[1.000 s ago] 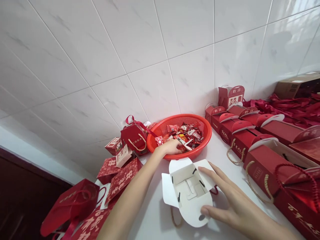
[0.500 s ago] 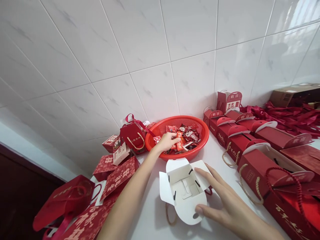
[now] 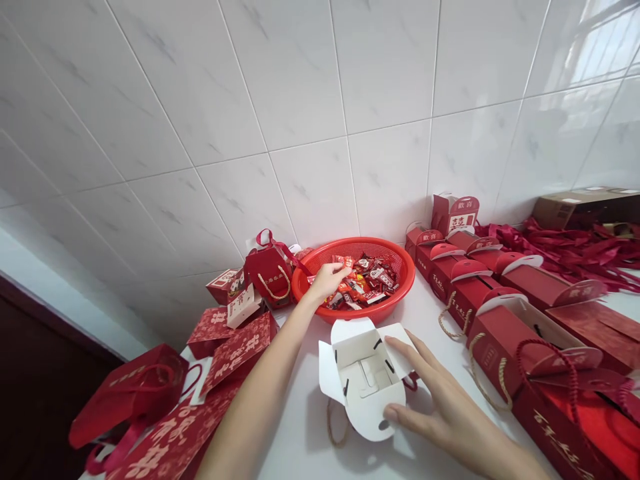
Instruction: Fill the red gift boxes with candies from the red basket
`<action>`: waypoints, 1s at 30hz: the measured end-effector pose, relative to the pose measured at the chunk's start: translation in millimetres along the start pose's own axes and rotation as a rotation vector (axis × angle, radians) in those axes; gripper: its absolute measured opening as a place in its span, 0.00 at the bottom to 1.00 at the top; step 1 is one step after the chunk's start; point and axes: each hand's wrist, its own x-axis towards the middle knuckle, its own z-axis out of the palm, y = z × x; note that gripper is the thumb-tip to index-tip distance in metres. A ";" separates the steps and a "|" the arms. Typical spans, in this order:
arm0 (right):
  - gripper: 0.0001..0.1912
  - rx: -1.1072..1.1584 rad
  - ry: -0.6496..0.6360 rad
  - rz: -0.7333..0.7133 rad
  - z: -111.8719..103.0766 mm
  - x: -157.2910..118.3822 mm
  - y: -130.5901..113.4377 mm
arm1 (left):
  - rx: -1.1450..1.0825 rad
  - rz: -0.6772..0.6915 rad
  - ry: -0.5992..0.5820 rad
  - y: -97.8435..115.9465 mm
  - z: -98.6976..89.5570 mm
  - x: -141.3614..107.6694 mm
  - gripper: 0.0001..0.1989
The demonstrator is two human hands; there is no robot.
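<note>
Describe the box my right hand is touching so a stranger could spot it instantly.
Below the tiled wall, a red basket of wrapped packets sits on the white table. Just in front of it, at your right hand, is a small box. White flaps spread around its white interior set it apart from the red boxes on the right.

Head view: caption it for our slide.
Left hand over a basket of wrapped packets, right hand touching an open box.

left arm (image 3: 263, 387): extended forward | left hand (image 3: 328, 280): fingers bent | right hand (image 3: 436, 390): thumb spread from fingers
</note>
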 end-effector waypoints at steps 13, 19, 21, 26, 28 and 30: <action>0.37 0.023 -0.018 -0.033 -1.6 -2.6 -3.8 | -0.123 -0.111 0.097 1.2 -5.7 -1.6 0.18; 0.37 0.014 -0.036 -0.002 -2.3 -3.4 -8.6 | -0.158 -0.129 0.143 0.8 -9.3 -3.8 0.15; 0.37 0.006 -0.039 0.030 -1.9 -3.8 -9.1 | -0.209 -0.124 0.145 2.8 -9.5 -4.7 0.12; 0.37 -0.008 -0.035 0.006 -2.0 -4.2 -5.9 | -0.289 -0.188 0.157 8.3 -8.4 -5.3 0.07; 0.38 -0.004 -0.056 0.019 -2.4 -3.5 -4.5 | -0.318 -0.234 0.153 11.4 -8.3 -5.9 0.07; 0.39 -0.001 -0.084 0.045 -2.5 -2.9 -3.7 | -0.360 -0.261 0.135 16.3 -9.4 -8.3 0.08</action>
